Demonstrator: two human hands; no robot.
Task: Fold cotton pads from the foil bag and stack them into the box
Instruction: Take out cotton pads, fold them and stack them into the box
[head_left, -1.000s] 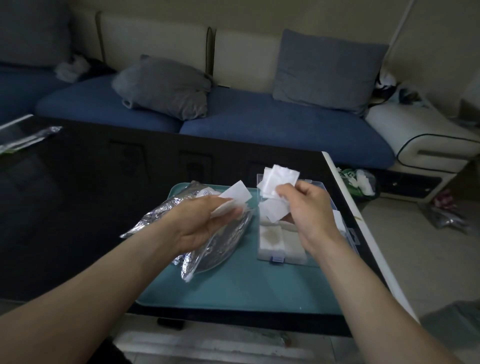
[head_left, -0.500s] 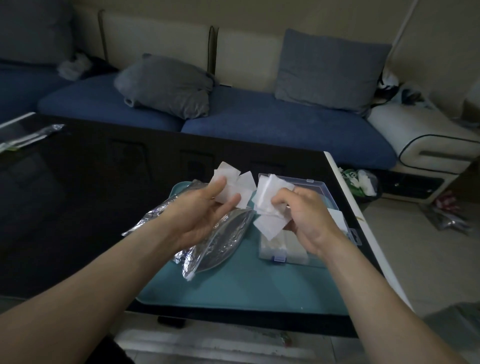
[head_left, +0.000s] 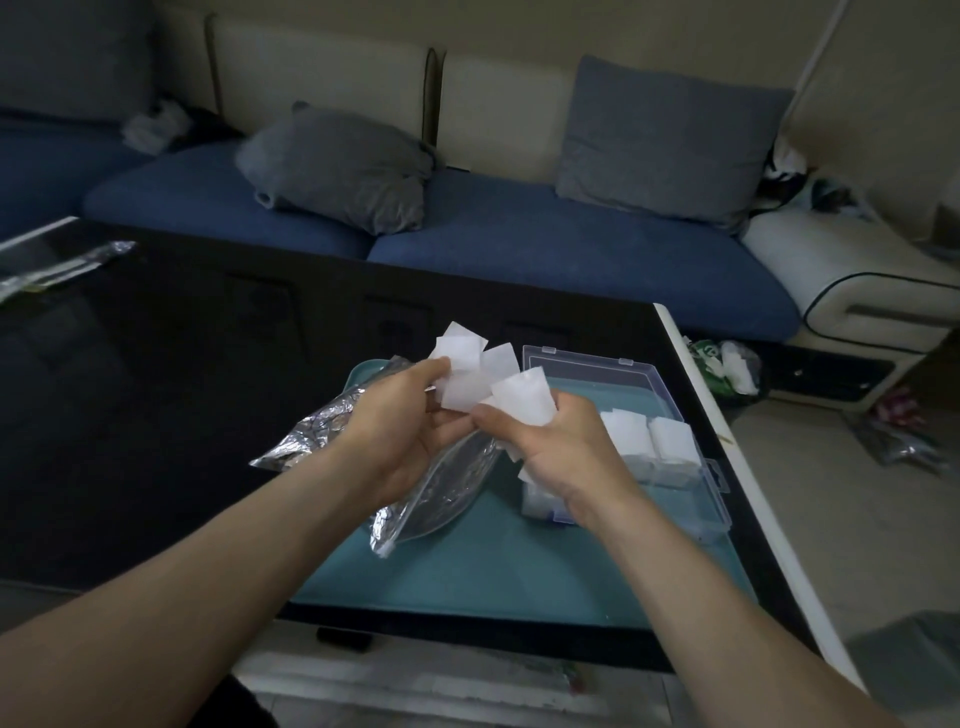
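My left hand (head_left: 402, 426) pinches a fan of white cotton pads (head_left: 465, 366) above the silver foil bag (head_left: 441, 483), which lies open on the teal mat. My right hand (head_left: 558, 447) grips another white pad (head_left: 522, 397), thumb and fingers closed over it, close beside the left hand. The two hands nearly touch. Just right of my right hand sits the clear plastic box (head_left: 597, 364) with its lid open; folded pads (head_left: 649, 441) stand stacked inside it. My right wrist hides part of the box's front.
The teal mat (head_left: 519, 566) lies on a black glossy table (head_left: 156, 415), whose white right edge (head_left: 753, 499) drops to the floor. A blue sofa (head_left: 519, 239) with grey cushions runs behind. Another foil wrapper (head_left: 57, 267) rests at the table's far left.
Both hands have drawn together above the bag. The right hand's pad has gone from hanging loosely to being bunched in the fingers, and the left hand's pads have risen slightly.
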